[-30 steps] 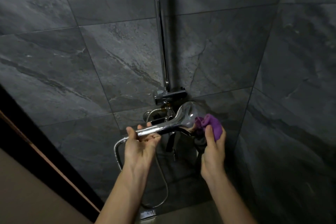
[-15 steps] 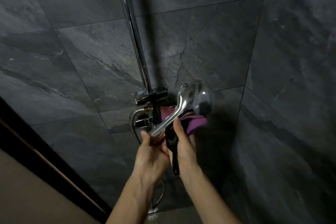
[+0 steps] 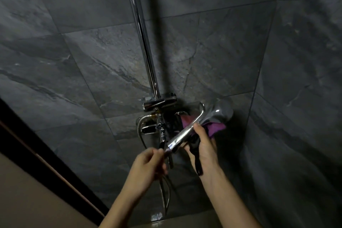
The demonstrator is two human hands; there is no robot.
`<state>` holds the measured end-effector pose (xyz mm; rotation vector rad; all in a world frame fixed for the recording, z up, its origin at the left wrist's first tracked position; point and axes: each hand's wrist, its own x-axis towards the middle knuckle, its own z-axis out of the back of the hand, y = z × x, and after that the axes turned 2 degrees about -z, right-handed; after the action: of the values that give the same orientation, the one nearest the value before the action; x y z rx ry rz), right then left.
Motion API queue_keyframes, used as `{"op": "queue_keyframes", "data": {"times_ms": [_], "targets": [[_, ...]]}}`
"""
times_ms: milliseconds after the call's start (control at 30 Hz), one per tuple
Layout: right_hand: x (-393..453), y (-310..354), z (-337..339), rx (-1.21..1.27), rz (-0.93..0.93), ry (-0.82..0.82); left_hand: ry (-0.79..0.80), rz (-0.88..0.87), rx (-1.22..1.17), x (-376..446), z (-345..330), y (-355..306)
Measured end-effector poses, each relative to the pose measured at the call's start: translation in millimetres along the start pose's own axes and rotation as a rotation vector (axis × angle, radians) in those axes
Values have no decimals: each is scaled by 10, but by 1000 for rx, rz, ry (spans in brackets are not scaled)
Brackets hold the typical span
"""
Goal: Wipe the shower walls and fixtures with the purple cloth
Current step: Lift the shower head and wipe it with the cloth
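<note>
A chrome hand shower (image 3: pixel 196 126) is held slanting up to the right in front of the dark tiled wall (image 3: pixel 103 65). My left hand (image 3: pixel 149 164) grips the lower end of its handle, where the hose joins. My right hand (image 3: pixel 203 146) is wrapped around the handle further up, with the purple cloth (image 3: pixel 215 128) bunched under the shower's neck and partly hidden behind it. A black strap hangs across my right palm.
A chrome riser pipe (image 3: pixel 142 35) runs down to a bracket (image 3: pixel 159 102) and the mixer tap (image 3: pixel 148 128) just left of the hand shower. The metal hose (image 3: pixel 165 196) loops down below my hands. The side wall (image 3: pixel 299 98) stands close on the right. A dark door frame (image 3: pixel 37 146) crosses the lower left.
My right hand and the cloth moved from the shower head down onto the handle and neck. My left hand slid to the handle's lower end. The view shifted, putting the pipe left of centre.
</note>
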<state>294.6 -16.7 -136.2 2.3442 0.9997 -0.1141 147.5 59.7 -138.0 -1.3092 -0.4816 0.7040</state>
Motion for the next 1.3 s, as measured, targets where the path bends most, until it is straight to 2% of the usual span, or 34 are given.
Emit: {"op": "queue_keyframes", "data": {"times_ms": [67, 133, 167, 300, 433, 567, 633, 733, 900, 1033, 1200, 1300], "targets": [[-36, 16, -43, -7, 7, -5, -122, -241, 229, 44, 18, -40], [-65, -33, -151, -16, 43, -5, -121, -403, 434, 116, 33, -93], [-78, -53, -199, -21, 59, -4, -96, -436, 462, 141, 11, -127], [-84, -117, -379, -91, 198, 64, -94, -562, 371, 240, -10, -175], [-138, -256, -406, -378, 354, 109, -126, -572, 205, 335, 11, -248], [-271, -491, -399, -646, 526, 133, -157, -467, -25, 456, 39, -319], [-301, -568, -384, -748, 604, 143, -135, -395, -154, 491, 82, -337], [-294, -543, -420, -908, 820, 127, -81, -329, -276, 497, 121, -314], [-304, -481, -561, -957, 1005, 47, 33, -199, -537, 436, 90, -359], [-376, -623, -477, -1165, 1049, 103, 94, -162, -658, 417, 184, -416], [-509, -651, -379, -1321, 1005, 210, 200, 78, -933, 334, 301, -360], [-558, -612, -329, -1359, 940, 249, 242, 171, -928, 373, 375, -364]]}}
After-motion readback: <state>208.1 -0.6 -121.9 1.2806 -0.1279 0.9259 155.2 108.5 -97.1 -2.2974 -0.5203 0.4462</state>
